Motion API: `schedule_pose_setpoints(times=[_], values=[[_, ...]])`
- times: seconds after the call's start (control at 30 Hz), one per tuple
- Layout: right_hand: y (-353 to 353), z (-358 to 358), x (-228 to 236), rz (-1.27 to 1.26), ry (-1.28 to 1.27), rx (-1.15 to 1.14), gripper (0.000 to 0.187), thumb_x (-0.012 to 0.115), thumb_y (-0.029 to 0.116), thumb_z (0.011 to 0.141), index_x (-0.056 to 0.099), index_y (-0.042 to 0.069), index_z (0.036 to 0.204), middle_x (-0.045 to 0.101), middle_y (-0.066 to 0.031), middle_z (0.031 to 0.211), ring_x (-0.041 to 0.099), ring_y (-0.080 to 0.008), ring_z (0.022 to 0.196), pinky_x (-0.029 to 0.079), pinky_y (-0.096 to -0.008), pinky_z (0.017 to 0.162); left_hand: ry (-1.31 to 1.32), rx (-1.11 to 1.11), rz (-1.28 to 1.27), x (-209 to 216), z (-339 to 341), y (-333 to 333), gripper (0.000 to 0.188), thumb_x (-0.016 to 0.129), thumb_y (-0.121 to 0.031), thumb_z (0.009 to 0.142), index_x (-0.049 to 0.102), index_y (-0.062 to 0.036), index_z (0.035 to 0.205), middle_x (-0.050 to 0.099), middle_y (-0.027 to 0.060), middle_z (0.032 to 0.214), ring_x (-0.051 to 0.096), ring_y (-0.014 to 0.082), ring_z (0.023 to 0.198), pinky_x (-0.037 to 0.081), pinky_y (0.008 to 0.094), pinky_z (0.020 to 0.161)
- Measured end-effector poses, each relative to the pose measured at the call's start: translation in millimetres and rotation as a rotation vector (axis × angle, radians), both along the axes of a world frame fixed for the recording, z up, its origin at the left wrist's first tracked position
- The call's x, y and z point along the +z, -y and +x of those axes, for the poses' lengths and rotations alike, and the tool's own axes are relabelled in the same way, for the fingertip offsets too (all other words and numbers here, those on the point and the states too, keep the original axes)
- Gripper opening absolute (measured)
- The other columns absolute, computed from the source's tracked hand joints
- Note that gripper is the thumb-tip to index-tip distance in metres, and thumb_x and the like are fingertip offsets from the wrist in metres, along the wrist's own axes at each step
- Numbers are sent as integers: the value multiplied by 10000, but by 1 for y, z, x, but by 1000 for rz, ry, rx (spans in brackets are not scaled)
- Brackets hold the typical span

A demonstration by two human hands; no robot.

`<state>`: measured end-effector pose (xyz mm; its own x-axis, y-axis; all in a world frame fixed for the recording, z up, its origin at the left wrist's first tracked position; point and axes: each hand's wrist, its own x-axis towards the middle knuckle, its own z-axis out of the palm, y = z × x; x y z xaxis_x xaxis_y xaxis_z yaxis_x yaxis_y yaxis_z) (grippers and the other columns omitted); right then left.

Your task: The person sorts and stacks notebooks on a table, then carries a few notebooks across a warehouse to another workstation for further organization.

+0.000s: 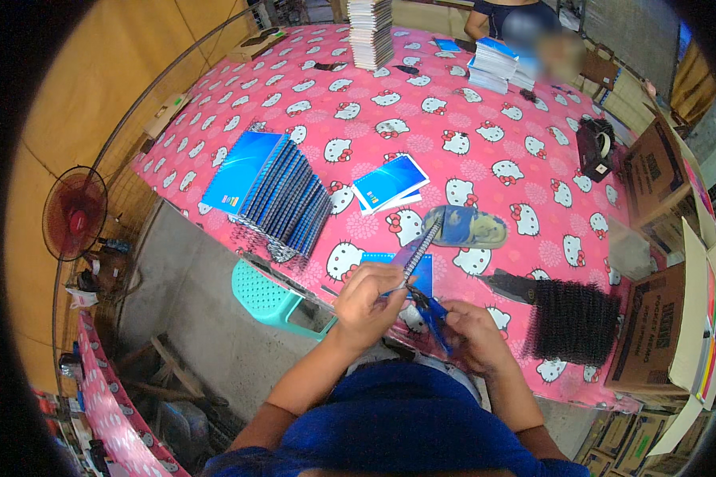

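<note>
My left hand is closed on a small notebook, tilted nearly edge-on with its spiral-bound spine upward. In my right hand are blue-handled pliers; their dark jaws meet the near end of the spiral, close to my left fingertips. Whether the jaws grip the wire is too small to tell. Under the notebook lies a blue cover with punched holes along its edge. A slipper-shaped blue and tan pad rests just beyond. To the right is a pile of black spiral coils.
A stack of blue spiral notebooks stands on the left table edge, near loose blue booklets. Farther off are tall notebook stacks and a person. Cardboard boxes and a tape dispenser line the right; a teal stool stands left.
</note>
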<state>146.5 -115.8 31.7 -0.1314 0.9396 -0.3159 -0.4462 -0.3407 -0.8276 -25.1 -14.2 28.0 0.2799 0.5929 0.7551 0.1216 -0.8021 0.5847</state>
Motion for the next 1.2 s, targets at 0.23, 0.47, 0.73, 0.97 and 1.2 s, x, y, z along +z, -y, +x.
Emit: schedule_pose_setpoints(times=[0.23, 0.47, 0.73, 0.97, 1.2], values=[[22, 13, -26, 117, 745, -112, 447, 623, 239, 842, 531, -49, 1171, 587, -196, 1067, 575, -308, 958, 458, -415, 838, -6, 10, 63, -4, 1, -6, 220, 731, 104, 681, 583, 31, 826, 645, 169, 829, 659, 245, 769, 529, 317, 680], [4, 11, -12, 546, 1612, -207, 593, 711, 150, 708, 501, 54, 1254, 456, -231, 1244, 470, -416, 1093, 373, -499, 923, -38, 51, -176, 13, -18, -4, 190, 765, 39, 686, 634, 4, 819, 670, 134, 841, 658, 184, 750, 518, 281, 641], [-155, -64, 83, 1055, 724, -132, 504, 673, 21, 749, 495, 36, 1220, 544, -163, 1088, 579, -285, 931, 473, -323, 802, 321, 553, 23, 63, -98, -54, 363, 611, -187, 866, 540, 15, 1159, 548, 159, 1200, 508, 235, 1136, 376, 371, 977], [-298, -140, 45, 1140, 817, -455, 334, 657, 172, 802, 597, -10, 1075, 591, -181, 982, 571, -317, 956, 457, -376, 851, 755, 368, -473, 36, -137, -158, 623, 269, -476, 991, 442, 37, 1299, 516, 178, 1243, 484, 237, 1144, 348, 381, 992], [-280, -140, 52, 1077, 1027, -399, 569, 593, 344, 872, 455, -35, 1273, 502, -259, 1198, 485, -378, 1129, 383, -434, 969, 608, 636, -475, 32, -144, -163, 548, 341, -438, 986, 574, 41, 1114, 531, 139, 1185, 523, 197, 981, 384, 343, 909]])
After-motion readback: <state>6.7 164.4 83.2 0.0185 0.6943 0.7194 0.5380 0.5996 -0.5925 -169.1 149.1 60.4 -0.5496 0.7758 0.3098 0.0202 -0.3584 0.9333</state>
